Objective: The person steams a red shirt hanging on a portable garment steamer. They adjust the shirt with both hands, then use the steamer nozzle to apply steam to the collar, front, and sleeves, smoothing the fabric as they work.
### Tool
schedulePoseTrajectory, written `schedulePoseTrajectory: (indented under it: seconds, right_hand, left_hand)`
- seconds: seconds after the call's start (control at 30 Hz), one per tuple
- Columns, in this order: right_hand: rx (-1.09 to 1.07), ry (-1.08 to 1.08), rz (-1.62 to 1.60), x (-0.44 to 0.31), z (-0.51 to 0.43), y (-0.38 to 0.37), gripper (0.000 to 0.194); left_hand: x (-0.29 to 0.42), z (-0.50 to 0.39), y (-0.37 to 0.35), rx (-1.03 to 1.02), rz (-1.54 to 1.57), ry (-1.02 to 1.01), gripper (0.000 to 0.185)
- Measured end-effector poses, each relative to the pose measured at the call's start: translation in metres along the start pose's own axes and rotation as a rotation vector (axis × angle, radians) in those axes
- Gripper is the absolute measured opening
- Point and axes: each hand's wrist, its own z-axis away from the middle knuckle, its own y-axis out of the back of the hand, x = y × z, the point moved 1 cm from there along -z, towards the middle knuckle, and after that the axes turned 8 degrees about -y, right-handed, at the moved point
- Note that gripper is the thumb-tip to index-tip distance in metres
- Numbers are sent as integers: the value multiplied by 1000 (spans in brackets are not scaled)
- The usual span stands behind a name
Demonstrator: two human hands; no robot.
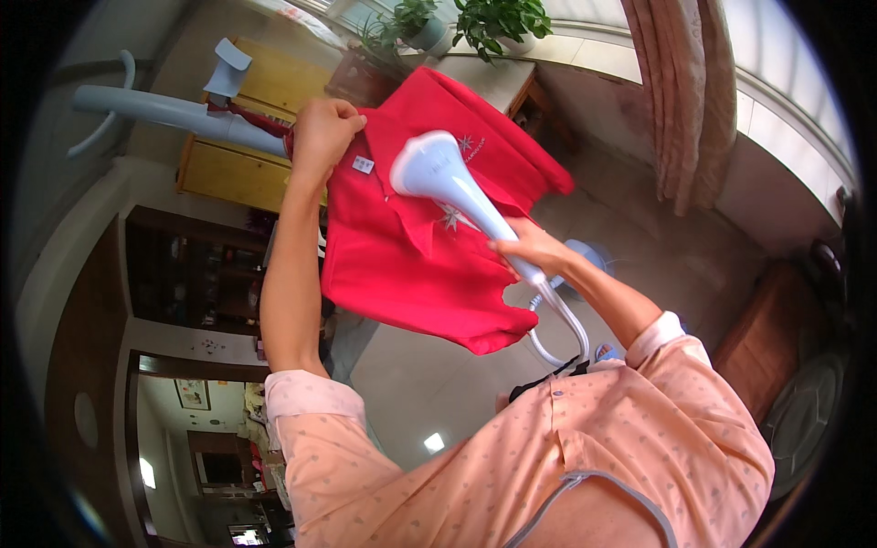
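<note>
A red collared garment (411,274) hangs before me from the light-blue head of a garment steamer stand (171,113). With its fingers pinched on the collar edge, my left hand (329,133) is at the garment's neck, near a small white label (362,164). My right hand (534,248) grips the handle of a light-blue handheld steamer head (438,171), which lies over the front of the garment near the collar. From the handle's lower end a pale hose (572,325) loops down and back up. Star-like emblems show on the red cloth.
Behind the garment are a yellow wooden cabinet (233,178) and a table (497,75). Potted plants (500,24) stand by the window, beside a pink curtain (678,103). The light-blue steamer base (586,260) is on the tiled floor. Brown wooden furniture (767,329) stands at the right.
</note>
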Motion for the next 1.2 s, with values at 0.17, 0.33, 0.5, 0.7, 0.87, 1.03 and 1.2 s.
schedulePoseTrajectory:
  seconds: [0.17,0.33,0.5,0.7,0.87,1.03,1.2]
  right_hand:
    - [128,-58,-22,29,45,29,31]
    - [198,18,62,-10,68,65,33]
    - [137,70,175,-64,82,79,44]
    - [78,20,307,-111,72,106,46]
    - [-49,-21,384,-143,56,105,45]
    - [-105,-37,375,-166,36,104,44]
    - [-173,-67,455,-184,30,83,45]
  left_hand:
    - [7,33,-24,171,-261,-161,23]
    - [42,73,-95,441,-157,52,56]
    - [29,86,-146,650,353,407,46]
    - [36,92,-163,813,416,356,16]
    - [61,97,-165,914,484,361,11]
    - [72,106,-175,932,411,362,10]
    - [75,109,-183,931,403,349,10]
